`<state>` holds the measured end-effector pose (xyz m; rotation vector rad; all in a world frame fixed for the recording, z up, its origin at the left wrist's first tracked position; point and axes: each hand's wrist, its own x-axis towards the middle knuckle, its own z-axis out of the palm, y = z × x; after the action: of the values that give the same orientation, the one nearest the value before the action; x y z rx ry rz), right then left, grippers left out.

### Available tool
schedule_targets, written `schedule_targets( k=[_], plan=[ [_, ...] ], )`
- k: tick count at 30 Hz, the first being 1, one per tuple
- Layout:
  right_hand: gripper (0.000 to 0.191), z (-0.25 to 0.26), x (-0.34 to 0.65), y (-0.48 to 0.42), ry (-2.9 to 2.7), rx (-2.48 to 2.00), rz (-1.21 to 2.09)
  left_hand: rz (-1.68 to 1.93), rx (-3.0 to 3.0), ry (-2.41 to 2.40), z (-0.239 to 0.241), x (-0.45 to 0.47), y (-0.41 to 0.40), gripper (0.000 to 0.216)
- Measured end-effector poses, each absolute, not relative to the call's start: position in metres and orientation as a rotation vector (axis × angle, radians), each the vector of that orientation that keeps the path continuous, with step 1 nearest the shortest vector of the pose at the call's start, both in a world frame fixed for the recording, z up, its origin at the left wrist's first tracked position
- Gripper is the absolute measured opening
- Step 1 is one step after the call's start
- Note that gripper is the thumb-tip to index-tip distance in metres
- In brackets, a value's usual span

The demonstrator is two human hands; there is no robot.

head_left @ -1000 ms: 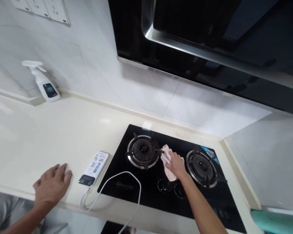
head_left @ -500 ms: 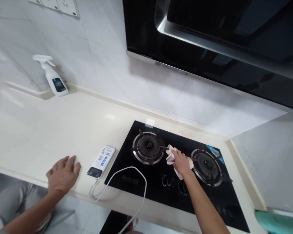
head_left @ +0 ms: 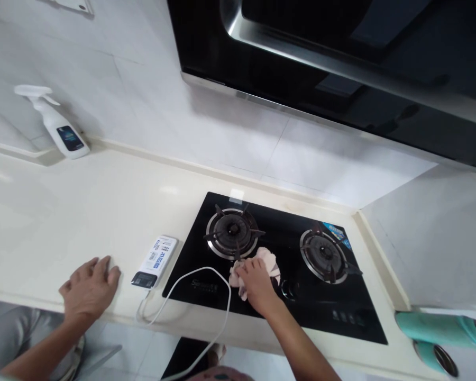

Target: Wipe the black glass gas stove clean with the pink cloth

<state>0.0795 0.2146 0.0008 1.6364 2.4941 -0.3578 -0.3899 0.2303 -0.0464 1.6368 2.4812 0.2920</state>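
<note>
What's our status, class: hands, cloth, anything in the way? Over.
Right hand gripping pink cloth, atop black hob near left burner. Left hand resting on counter, holding nothing. White cable looped over hob's front left, close beside cloth, possible snag.

We have moved our right hand (head_left: 257,283) and the pink cloth (head_left: 268,261) from about 4 o'clock of the left burner (head_left: 230,227) to 5 o'clock, farther from the right burner (head_left: 321,255). We now see more of the long green thing (head_left: 428,327) at our 4 o'clock

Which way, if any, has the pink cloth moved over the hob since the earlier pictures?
Yes: judged against the left burner, the pink cloth under the right hand has shifted left and nearer the front.
</note>
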Motion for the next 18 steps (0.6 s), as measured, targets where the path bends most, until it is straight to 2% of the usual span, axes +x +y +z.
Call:
schedule_targets(
  k=[8,12,18],
  plan=[
    [0.037,-0.01,0.077,0.146,2.665,1.482,-0.548,0.283,1.614,2.496,-0.044,-0.387,0.232,0.064],
    [0.041,0.003,0.088,0.116,2.613,1.536,-0.845,0.274,1.624,2.501,-0.045,-0.388,0.233,0.069],
    [0.05,-0.005,0.144,0.069,2.158,2.111,-1.043,0.242,1.624,2.497,-0.051,-0.395,0.233,0.068]
  ],
)
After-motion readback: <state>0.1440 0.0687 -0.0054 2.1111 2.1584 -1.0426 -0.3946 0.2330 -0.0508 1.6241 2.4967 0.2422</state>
